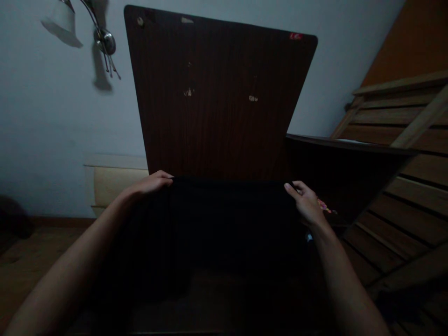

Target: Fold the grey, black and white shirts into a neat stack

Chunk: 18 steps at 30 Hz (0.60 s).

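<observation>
A black cloth (231, 219), perhaps a garment, is stretched between my two hands in dim light; its exact kind is too dark to make out. My left hand (154, 183) pinches its upper left corner, fingers closed over the edge. At the upper right corner, my right hand (304, 198) grips the fabric with the thumb on the near side. The top edge runs nearly straight from hand to hand, and the cloth hangs down over a dark surface (210, 298). Its lower part blends into shadow.
Behind the cloth rises a dark brown wooden panel (220, 102) against the pale wall. A dark shelf or open compartment (346, 172) sits to the right, beside slatted wood (416, 200). A wall lamp (105, 42) is at upper left. Small colourful items (325, 205) lie beyond my right hand.
</observation>
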Motion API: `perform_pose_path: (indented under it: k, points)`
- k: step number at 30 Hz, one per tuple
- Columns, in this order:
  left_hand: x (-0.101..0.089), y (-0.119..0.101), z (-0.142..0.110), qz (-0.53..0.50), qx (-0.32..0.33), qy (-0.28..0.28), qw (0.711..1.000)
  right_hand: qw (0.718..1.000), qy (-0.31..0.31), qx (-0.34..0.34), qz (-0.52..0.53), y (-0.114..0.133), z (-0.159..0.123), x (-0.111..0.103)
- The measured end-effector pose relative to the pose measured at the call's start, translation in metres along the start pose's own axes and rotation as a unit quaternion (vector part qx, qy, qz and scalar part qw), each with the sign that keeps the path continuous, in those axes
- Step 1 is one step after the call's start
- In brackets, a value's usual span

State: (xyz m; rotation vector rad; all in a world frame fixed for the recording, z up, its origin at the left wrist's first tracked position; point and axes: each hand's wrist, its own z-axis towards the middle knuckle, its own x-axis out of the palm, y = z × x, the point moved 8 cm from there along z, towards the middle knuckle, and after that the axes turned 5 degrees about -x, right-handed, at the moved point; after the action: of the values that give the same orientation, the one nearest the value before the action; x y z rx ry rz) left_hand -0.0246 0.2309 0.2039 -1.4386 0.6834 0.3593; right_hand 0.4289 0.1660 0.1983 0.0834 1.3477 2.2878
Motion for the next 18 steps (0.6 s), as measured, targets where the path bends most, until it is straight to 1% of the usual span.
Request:
perform_pose_path:
  k: [1, 2, 3, 4, 7, 9, 10, 11, 12, 13, 15, 16, 17, 18]
  points:
    - [0.012, 0.003, 0.011, 0.066, -0.011, 0.033, 0.997, 1.0, 0.005, 0.009, -0.014, -0.014, 0.003, 0.003]
    - [0.027, 0.009, 0.022, 0.138, -0.025, 0.06, 0.988, 0.999, 0.006, 0.018, -0.032, -0.031, 0.005, 0.006]
    - [0.04, 0.017, 0.032, 0.22, -0.041, 0.07, 0.972, 0.998, 0.004, 0.023, -0.051, -0.049, 0.007, 0.01]
    - [0.053, 0.025, 0.04, 0.293, -0.051, 0.068, 0.952, 0.997, 0.004, 0.025, -0.072, -0.067, 0.008, 0.015]
    - [0.094, 0.051, 0.055, 0.337, -0.065, 0.079, 0.936, 0.984, 0.018, 0.055, -0.169, -0.122, 0.004, 0.031]
    - [0.112, 0.065, 0.057, 0.35, -0.064, 0.078, 0.932, 0.972, 0.027, 0.069, -0.222, -0.149, -0.002, 0.038]
    - [0.118, 0.07, 0.055, 0.355, -0.062, 0.073, 0.93, 0.967, 0.029, 0.066, -0.244, -0.158, -0.004, 0.04]
    - [0.121, 0.072, 0.052, 0.362, -0.054, 0.059, 0.929, 0.962, 0.033, 0.063, -0.265, -0.165, -0.007, 0.042]
    - [0.122, 0.071, 0.047, 0.371, -0.037, 0.03, 0.927, 0.956, 0.039, 0.059, -0.284, -0.17, -0.009, 0.044]
    - [0.121, 0.068, 0.039, 0.381, -0.012, -0.012, 0.925, 0.95, 0.049, 0.058, -0.304, -0.175, -0.01, 0.046]
    - [0.121, 0.055, 0.011, 0.392, 0.057, -0.115, 0.911, 0.933, 0.08, 0.066, -0.343, -0.183, -0.014, 0.049]
    - [0.126, 0.051, -0.008, 0.384, 0.08, -0.143, 0.909, 0.924, 0.097, 0.073, -0.363, -0.186, -0.015, 0.052]
    - [0.135, 0.05, -0.027, 0.37, 0.1, -0.143, 0.913, 0.913, 0.114, 0.08, -0.383, -0.188, -0.017, 0.053]
    - [0.147, 0.053, -0.047, 0.356, 0.105, -0.123, 0.92, 0.902, 0.129, 0.086, -0.403, -0.19, -0.019, 0.055]
